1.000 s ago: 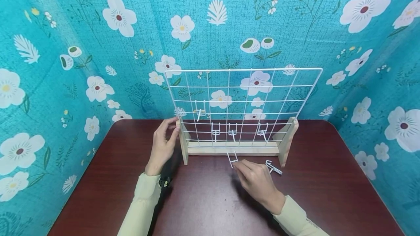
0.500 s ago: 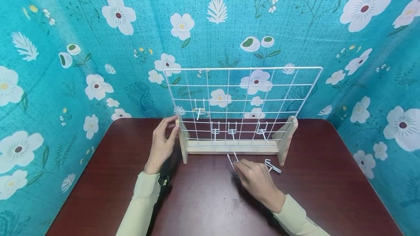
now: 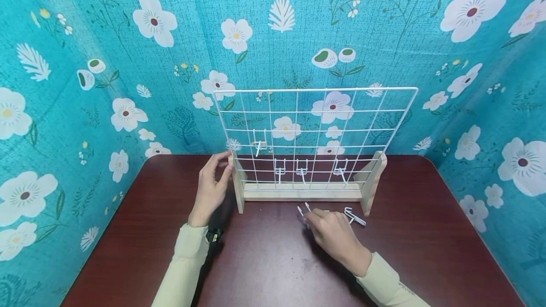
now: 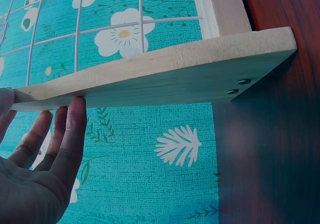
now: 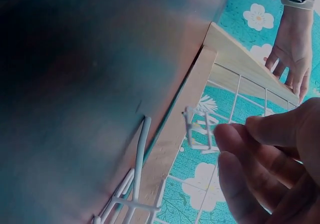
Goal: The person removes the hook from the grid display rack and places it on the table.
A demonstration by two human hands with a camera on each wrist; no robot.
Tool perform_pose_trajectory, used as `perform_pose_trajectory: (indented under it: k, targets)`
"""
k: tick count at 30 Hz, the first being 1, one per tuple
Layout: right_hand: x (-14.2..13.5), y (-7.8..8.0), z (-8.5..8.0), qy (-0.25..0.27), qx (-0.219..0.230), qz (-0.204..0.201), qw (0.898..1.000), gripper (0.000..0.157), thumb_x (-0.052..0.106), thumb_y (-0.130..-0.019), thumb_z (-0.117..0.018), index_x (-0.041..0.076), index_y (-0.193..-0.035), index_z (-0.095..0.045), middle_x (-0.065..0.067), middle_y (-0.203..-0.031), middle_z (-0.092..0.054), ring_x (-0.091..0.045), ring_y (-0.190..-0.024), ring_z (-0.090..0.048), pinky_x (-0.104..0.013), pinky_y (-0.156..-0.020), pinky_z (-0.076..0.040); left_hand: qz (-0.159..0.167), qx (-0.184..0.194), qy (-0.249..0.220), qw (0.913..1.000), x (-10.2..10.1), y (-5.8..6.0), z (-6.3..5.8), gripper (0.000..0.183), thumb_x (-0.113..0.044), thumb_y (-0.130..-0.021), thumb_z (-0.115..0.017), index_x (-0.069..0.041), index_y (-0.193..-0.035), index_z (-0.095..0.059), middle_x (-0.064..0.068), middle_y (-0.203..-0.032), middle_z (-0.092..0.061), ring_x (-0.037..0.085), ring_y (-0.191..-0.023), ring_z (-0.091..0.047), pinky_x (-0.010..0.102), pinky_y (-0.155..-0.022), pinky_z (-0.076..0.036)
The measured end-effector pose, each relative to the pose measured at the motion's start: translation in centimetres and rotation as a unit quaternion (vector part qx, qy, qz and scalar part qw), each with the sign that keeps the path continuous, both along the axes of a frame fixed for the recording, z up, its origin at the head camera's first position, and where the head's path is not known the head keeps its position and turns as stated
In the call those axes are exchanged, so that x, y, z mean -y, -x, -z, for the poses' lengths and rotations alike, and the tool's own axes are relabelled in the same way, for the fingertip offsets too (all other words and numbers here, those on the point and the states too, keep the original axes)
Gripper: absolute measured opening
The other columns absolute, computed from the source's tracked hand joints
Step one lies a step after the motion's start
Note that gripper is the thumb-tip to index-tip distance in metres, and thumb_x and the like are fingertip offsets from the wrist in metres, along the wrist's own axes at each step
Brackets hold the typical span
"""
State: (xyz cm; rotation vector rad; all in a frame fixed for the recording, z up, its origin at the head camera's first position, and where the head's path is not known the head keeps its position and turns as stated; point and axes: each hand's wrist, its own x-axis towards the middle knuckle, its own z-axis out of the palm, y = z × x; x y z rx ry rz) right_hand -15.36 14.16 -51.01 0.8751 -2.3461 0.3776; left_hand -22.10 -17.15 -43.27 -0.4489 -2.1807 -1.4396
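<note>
My left hand (image 3: 212, 186) holds the upper end of the left wooden side panel (image 3: 237, 186) of a white wire grid rack (image 3: 297, 130). In the left wrist view, the thumb lies at the panel's edge and fingertips (image 4: 76, 108) touch its outer face. Low over the table in front of the rack, my right hand (image 3: 334, 236) pinches a white wire hook (image 3: 301, 212) between thumb and fingers. Its two prongs point toward the rack; the rest is hidden behind the fingers. Several similar hooks (image 3: 302, 169) hang on the grid, one of them higher at the left (image 3: 259, 146).
More white wire hooks (image 3: 355, 217) lie on the dark red table (image 3: 256, 269), right of my right hand near the rack's right wooden panel (image 3: 373, 186). A wooden crossbar (image 3: 303, 195) joins the two panels. Blue flowered cloth (image 3: 179, 60) hangs behind and along both sides.
The hook in my right hand has turned and come slightly back toward me, so its crosspiece is now hidden by the fingers. My left hand keeps its place on the panel.
</note>
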Motion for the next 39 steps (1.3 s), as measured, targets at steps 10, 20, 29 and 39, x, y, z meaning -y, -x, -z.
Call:
perform_pose_trajectory:
  k: [10, 20, 29, 39]
  targets:
    - [0.03, 0.09, 0.04, -0.06, 0.03, 0.045, 0.997, 0.022, 0.005, -0.085, -0.079, 0.015, -0.072, -0.065, 0.008, -0.06, -0.057, -0.012, -0.045, -0.053, -0.024, -0.038, -0.029, 0.001, -0.006, 0.002, 1.0, 0.05, 0.01, 0.15, 0.028, 0.0, -0.101, -0.064, 0.006, -0.128, -0.065, 0.023, -0.119, -0.07, 0.016, -0.098, -0.067, 0.052, -0.068, -0.064]
    - [0.24, 0.48, 0.36, -0.081, 0.048, 0.057, 0.994, 0.023, 0.007, -0.087, -0.077, 0.017, -0.071, -0.066, 0.007, -0.059, -0.057, -0.015, -0.045, -0.054, -0.028, -0.038, -0.031, 0.0, -0.005, -0.001, 1.0, -0.04, 0.01, 0.14, 0.027, 0.0, -0.101, -0.064, 0.006, -0.128, -0.065, 0.023, -0.119, -0.07, 0.008, -0.098, -0.066, 0.056, -0.069, -0.063]
    - [0.53, 0.6, 0.16, -0.084, 0.059, 0.044, 0.994, 0.022, 0.006, -0.085, -0.079, 0.018, -0.07, -0.068, 0.008, -0.06, -0.061, -0.011, -0.046, -0.053, -0.027, -0.038, -0.034, 0.001, 0.004, 0.0, 1.0, 0.02, 0.0, 0.04, 0.028, 0.0, -0.101, -0.064, 0.006, -0.129, -0.065, 0.023, -0.121, -0.069, 0.018, -0.1, -0.068, 0.027, -0.069, -0.064]
    - [0.75, 0.56, 0.35, -0.091, 0.063, 0.039, 0.993, 0.026, 0.011, -0.083, -0.083, 0.02, -0.066, -0.065, 0.006, -0.057, -0.063, -0.017, -0.046, -0.057, -0.034, -0.037, -0.037, 0.002, 0.005, 0.004, 1.0, 0.13, 0.06, 0.11, 0.028, -0.001, -0.102, -0.063, 0.006, -0.129, -0.065, 0.023, -0.121, -0.069, 0.02, -0.099, -0.068, 0.042, -0.069, -0.065]
